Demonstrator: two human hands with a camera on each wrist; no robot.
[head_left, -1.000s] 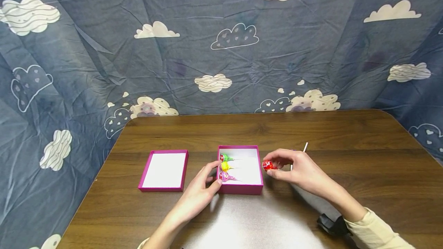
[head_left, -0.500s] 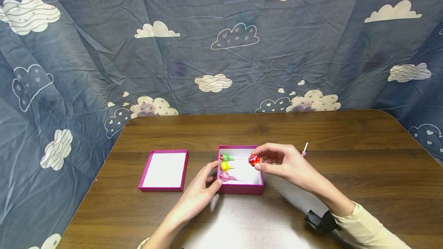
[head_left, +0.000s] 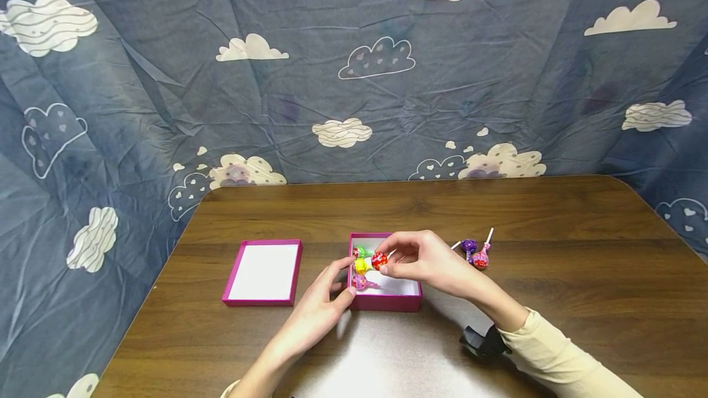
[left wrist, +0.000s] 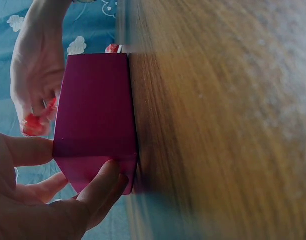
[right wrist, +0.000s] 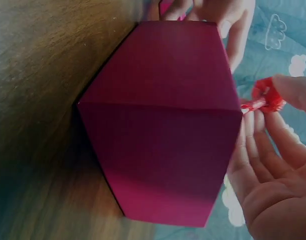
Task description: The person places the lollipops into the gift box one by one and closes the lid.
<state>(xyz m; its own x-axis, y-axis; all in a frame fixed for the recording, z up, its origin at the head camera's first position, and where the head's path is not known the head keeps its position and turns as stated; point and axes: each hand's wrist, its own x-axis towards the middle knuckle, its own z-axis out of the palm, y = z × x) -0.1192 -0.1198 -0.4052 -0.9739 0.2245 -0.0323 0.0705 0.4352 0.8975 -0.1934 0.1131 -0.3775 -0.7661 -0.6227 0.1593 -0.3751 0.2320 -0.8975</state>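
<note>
My right hand (head_left: 434,264) pinches a red-wrapped lollipop (head_left: 379,261) by its round head, between thumb and fingertips, over the open magenta box (head_left: 385,303). In the right wrist view the lollipop (right wrist: 267,95) shows above the box's rim. Along the box's left wall lie a green lollipop (head_left: 361,252), a yellow lollipop (head_left: 361,266) and a pink lollipop (head_left: 361,282), heads to the left. My left hand (head_left: 319,303) holds the box at its left side. The left wrist view shows its fingers bent around the box's corner (left wrist: 93,162).
A purple lollipop (head_left: 468,245) and a pink-red lollipop (head_left: 480,260) lie on the wooden table (head_left: 553,250), right of the box. The box's lid (head_left: 262,272), white inside, lies to the left. Behind the table hangs a dark cloud-print cloth (head_left: 310,103).
My right hand has carried the red lollipop leftward from beside the box to over its inside, uncovering the lollipops on the right. My left hand has stayed on the box.
</note>
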